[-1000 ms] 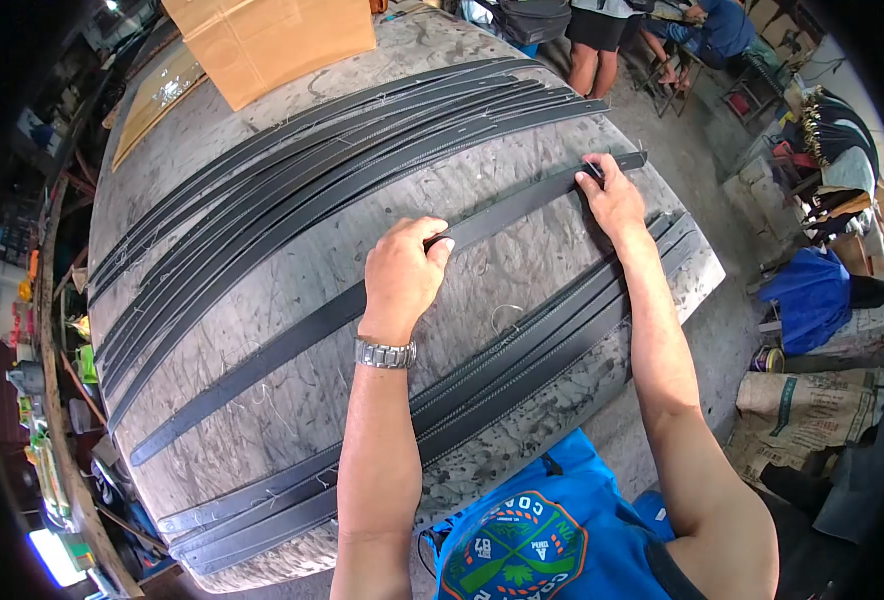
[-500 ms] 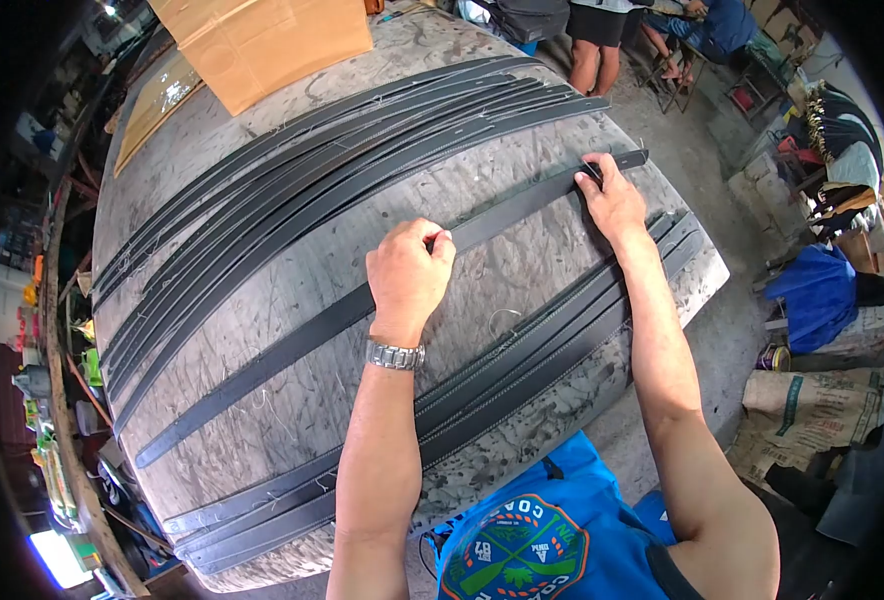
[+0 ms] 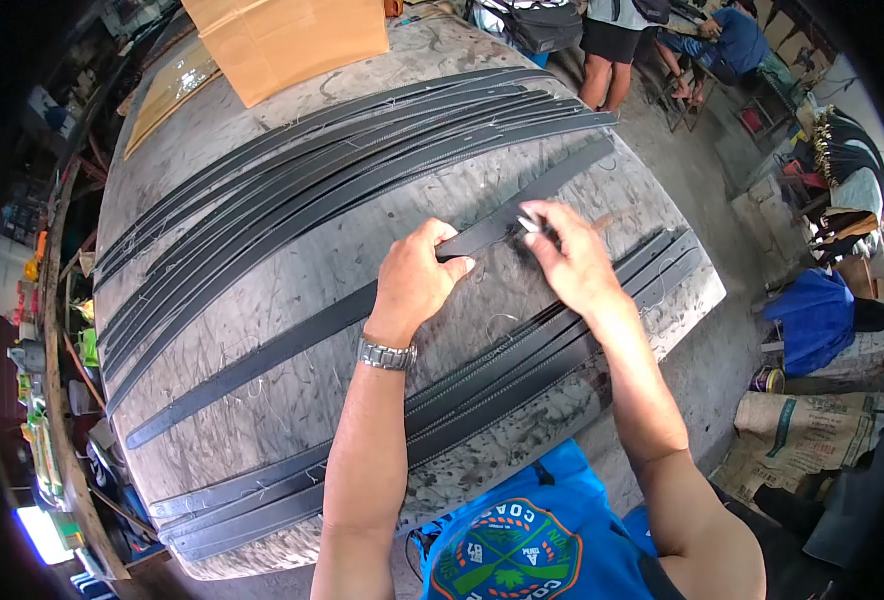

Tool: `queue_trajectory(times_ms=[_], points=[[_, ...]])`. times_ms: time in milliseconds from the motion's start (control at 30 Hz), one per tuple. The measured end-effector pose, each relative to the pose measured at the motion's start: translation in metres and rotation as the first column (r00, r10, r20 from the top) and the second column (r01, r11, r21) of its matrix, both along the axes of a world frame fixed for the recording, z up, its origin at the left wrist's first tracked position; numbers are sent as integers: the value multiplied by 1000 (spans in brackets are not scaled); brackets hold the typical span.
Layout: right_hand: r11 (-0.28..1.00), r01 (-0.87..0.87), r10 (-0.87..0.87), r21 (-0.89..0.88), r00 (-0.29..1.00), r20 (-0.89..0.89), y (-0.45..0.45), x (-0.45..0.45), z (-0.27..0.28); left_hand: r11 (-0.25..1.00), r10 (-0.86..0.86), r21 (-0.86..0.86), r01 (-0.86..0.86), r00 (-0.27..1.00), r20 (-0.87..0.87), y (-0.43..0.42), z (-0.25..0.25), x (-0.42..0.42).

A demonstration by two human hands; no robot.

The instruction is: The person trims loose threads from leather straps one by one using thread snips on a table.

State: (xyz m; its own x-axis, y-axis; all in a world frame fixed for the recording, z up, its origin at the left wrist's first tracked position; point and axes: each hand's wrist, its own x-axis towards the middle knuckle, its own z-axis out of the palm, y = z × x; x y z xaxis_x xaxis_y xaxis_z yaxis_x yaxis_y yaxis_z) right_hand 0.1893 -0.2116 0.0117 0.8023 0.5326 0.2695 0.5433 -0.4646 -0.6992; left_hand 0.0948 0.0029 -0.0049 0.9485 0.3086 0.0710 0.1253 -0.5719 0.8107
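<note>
The right hand (image 3: 570, 262) is blurred; whether it touches the long black strip (image 3: 282, 349) is unclear. The left hand (image 3: 417, 280) hides a stretch of that strip. At eleven o'clock, the top edge crops the cardboard box (image 3: 292, 50); at five, the bottom edge crops the blue shirt (image 3: 532, 535). At four, the sack's (image 3: 807, 430) print is illegible.

Across the centre of the frame, a black strip (image 3: 272, 356) is seen against a grey tabletop (image 3: 212, 440) mottled with darker smudges. Black is repeated in the upper strips (image 3: 312, 190) and lower strips (image 3: 502, 400), both lined with pale stitching. Silver is shown by the wristwatch (image 3: 388, 355). At bottom centre, a blue shirt (image 3: 572, 480) is marked with a green, orange and white emblem (image 3: 507, 552). Tan is displayed by cardboard (image 3: 297, 45), upper left; blue by the cloth (image 3: 807, 310), right.
</note>
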Motion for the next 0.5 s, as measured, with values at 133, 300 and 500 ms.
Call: queue_trajectory(times_ms=[133,300,500], points=[[995,10,2,102,992,-123,10,-15,10,993,-21,-113,27,999,50,6,-11,3],[982,188,-181,20,966,-183,4,-8,4,1000,13,-15,-12,998,57,6,-9,1],[986,138,-139,-91,990,-5,-2,1,-9,992,52,117,-56,998,37,7,-5,0]])
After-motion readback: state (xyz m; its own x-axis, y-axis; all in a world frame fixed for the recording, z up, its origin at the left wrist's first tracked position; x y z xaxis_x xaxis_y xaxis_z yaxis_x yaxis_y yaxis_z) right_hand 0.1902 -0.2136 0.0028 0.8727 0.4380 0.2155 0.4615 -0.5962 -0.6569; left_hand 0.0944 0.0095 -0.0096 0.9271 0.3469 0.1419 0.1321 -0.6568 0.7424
